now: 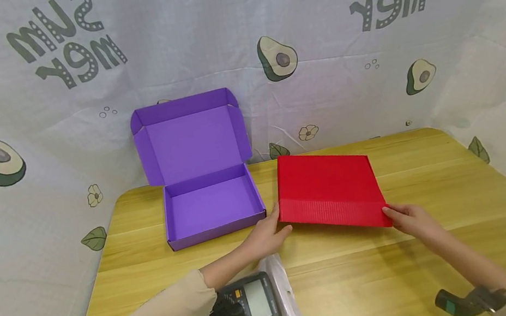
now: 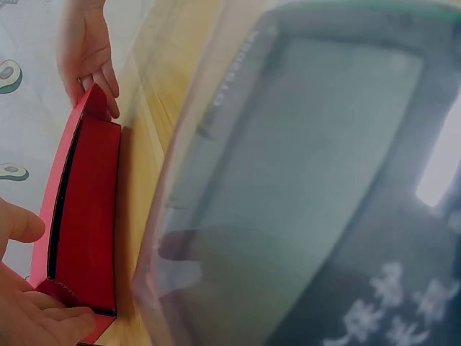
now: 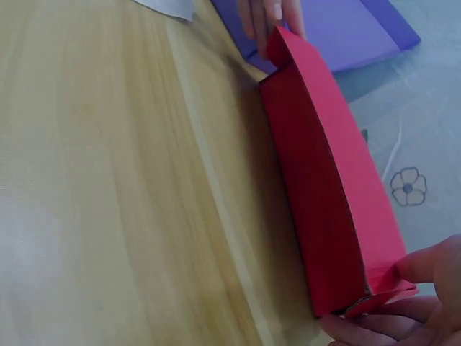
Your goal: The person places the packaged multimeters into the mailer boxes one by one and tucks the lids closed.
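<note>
A red cardboard box [image 1: 328, 182] lies on the table with its lid folded over and the front flap sticking out; dark gaps show along the lid's edge in the left wrist view. My left hand [image 1: 267, 236] holds its front left corner, thumb at the lid's side and fingers [image 2: 61, 317] against the small side flap. At the front right corner, my right hand [image 1: 409, 219] pinches the lid's edge, with the thumb [image 3: 421, 263] above and fingers below. The inside of the red box is hidden.
An open purple box [image 1: 212, 203] stands left of the red one, lid raised toward the printed cloth [image 1: 331, 85]. A multimeter [image 1: 241, 306] in a clear plastic bag [image 1: 289, 307] lies under my left forearm. The wooden table [image 1: 433, 168] reaches the cloth behind.
</note>
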The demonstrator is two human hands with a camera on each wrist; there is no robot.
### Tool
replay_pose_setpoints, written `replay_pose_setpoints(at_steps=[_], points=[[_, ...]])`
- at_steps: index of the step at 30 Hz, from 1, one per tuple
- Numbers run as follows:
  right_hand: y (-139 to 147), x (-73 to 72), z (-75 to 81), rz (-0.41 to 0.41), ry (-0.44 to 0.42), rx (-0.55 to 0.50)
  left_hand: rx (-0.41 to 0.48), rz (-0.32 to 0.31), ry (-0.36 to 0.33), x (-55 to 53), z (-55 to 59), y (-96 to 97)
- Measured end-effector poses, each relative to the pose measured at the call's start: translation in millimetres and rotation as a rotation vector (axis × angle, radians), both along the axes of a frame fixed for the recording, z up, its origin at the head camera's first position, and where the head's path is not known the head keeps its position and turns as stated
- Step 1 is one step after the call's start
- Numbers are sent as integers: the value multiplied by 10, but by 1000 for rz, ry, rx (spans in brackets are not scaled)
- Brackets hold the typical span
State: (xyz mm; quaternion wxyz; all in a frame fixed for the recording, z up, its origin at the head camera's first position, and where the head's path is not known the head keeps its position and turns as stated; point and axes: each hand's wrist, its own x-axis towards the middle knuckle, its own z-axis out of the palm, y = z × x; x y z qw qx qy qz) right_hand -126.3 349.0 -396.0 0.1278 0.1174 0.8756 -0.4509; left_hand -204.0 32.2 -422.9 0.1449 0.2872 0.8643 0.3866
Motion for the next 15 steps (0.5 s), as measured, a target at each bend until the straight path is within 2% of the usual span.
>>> replay_pose_setpoints(at_steps=[7,15], points=[[49,-55,89,50,-17,22,104,-13,-31,-47,79,-28],[69,-85,156,80,-50,24,78,8,-26,-65,133,-39]])
